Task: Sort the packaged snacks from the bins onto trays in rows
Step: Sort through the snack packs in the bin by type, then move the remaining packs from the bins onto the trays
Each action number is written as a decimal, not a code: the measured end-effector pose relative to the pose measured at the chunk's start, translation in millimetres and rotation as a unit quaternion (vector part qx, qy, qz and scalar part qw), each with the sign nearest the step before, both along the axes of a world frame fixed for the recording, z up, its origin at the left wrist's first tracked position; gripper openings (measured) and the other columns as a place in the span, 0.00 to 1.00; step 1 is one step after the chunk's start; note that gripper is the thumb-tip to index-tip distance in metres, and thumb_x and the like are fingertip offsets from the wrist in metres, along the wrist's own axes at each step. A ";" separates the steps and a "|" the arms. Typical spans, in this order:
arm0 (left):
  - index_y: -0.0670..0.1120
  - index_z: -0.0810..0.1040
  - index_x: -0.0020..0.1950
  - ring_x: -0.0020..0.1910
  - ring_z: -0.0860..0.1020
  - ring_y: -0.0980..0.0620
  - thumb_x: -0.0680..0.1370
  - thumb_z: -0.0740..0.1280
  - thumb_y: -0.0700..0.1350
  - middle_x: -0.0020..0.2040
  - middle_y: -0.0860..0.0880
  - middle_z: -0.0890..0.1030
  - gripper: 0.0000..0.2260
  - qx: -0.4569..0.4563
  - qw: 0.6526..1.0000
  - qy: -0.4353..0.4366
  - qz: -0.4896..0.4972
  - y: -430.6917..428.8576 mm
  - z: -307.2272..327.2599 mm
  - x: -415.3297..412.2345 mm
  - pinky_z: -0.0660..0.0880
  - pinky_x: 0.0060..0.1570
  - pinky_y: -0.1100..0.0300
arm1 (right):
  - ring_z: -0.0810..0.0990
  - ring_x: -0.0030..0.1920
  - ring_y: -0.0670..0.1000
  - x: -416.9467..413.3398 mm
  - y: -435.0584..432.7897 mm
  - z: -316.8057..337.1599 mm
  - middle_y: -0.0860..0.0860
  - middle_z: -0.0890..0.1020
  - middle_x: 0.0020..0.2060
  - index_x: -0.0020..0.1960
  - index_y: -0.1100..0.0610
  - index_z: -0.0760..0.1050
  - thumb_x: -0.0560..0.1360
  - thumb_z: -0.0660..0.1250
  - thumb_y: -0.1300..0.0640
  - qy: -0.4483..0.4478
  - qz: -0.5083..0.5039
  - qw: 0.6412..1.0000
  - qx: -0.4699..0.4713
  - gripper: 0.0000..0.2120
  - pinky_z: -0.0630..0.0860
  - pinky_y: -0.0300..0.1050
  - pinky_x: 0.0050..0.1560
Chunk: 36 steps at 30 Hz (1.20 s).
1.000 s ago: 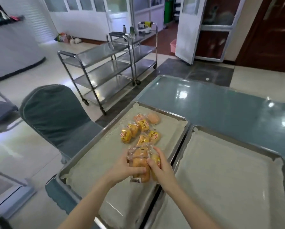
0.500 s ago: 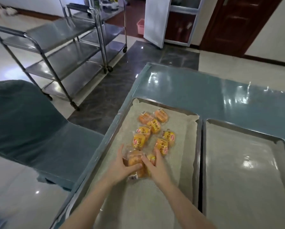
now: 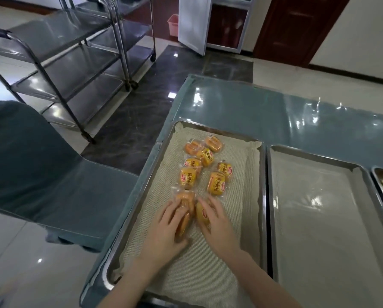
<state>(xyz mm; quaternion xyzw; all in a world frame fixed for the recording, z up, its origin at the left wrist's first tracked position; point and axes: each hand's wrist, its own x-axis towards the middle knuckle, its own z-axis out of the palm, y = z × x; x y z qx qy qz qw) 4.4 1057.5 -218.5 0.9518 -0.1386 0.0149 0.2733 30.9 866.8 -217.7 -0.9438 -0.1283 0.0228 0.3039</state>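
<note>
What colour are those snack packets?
The snack packets are yellow-orange with red logos; head view shows it.

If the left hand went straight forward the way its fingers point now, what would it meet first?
The left hand holds a clear-wrapped orange snack packet. Straight ahead, it would probably first meet the yellow snack packet with a red logo, which lies just beyond; the gap between them is hard to judge.
</note>
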 end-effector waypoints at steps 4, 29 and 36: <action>0.55 0.67 0.72 0.74 0.59 0.53 0.68 0.70 0.58 0.75 0.53 0.62 0.33 0.020 0.999 0.006 -0.037 3.8 -11.2 -24.0 0.74 0.63 0.52 | 0.61 0.73 0.47 -2.4 0.9 2.9 0.46 0.61 0.74 0.74 0.45 0.64 0.77 0.66 0.58 -0.004 -0.026 1.000 0.013 0.28 0.68 0.48 0.70; 0.49 0.77 0.61 0.55 0.78 0.46 0.78 0.64 0.49 0.55 0.48 0.80 0.13 0.060 0.983 -0.101 -0.142 -268.8 122.7 15.3 0.74 0.50 0.53 | 0.75 0.60 0.48 -94.5 -306.3 146.8 0.47 0.80 0.58 0.64 0.51 0.75 0.79 0.62 0.53 -0.036 -0.152 0.984 -0.087 0.14 0.69 0.41 0.62; 0.51 0.75 0.62 0.59 0.75 0.47 0.78 0.62 0.50 0.57 0.50 0.78 0.13 0.065 0.952 -0.149 -0.258 -485.8 185.7 -18.3 0.74 0.53 0.52 | 0.75 0.60 0.52 -200.2 -489.9 214.2 0.50 0.81 0.56 0.61 0.51 0.77 0.79 0.62 0.53 -0.079 -0.262 0.944 -0.183 0.13 0.67 0.41 0.58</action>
